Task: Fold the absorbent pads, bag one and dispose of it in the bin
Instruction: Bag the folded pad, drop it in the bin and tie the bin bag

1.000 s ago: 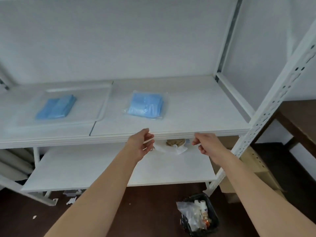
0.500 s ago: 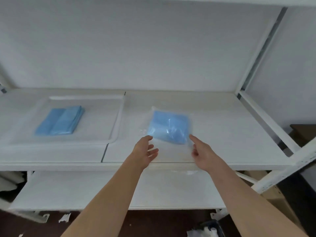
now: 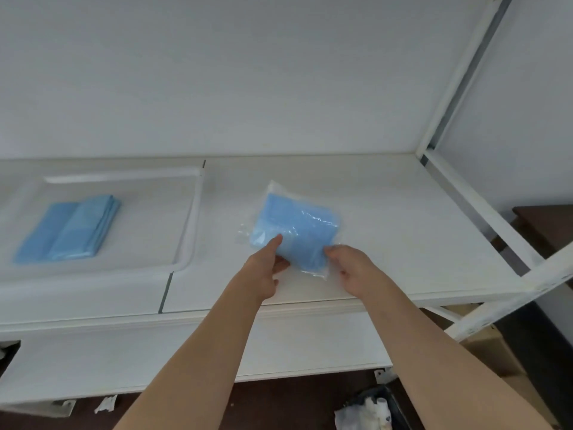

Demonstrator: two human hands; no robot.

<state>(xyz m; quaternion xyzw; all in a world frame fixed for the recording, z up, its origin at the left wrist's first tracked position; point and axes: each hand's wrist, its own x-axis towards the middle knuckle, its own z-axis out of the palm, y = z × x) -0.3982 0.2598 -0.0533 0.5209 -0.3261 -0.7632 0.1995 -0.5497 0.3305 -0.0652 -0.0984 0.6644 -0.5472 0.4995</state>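
White shelf boards (image 3: 387,212) fill the view, with a plain white wall behind them.

Both hands now hold the bagged pad (image 3: 297,231), a folded blue pad inside a clear plastic bag. The left hand (image 3: 263,271) pinches its near left corner, thumb on top and fingers tucked under. The right hand (image 3: 353,268) curls its fingers round the near right corner. Half a second ago the hands only reached toward the bag, and it lay flat. Now the near end of the bag looks lifted and crumpled in the grip, while the far end seems to rest on the shelf.

A second ago the hands were down at the front edge of the shelf, and the bagged pad lay alone. So the bagging part looks done, and the pick-up has begun.

Left of the bagged pad, well apart, a white tray (image 3: 189,243) holds the other folded pad (image 3: 68,228), which has no bag.

Below the bagged pad and to its right, down on the dark floor, the bin (image 3: 372,411) peeks in at the bottom edge, with some trash in it. I think the next job is to lift the bagged pad off the shelf and carry it down there. The plastic looks slippery, so a firm hold will help.
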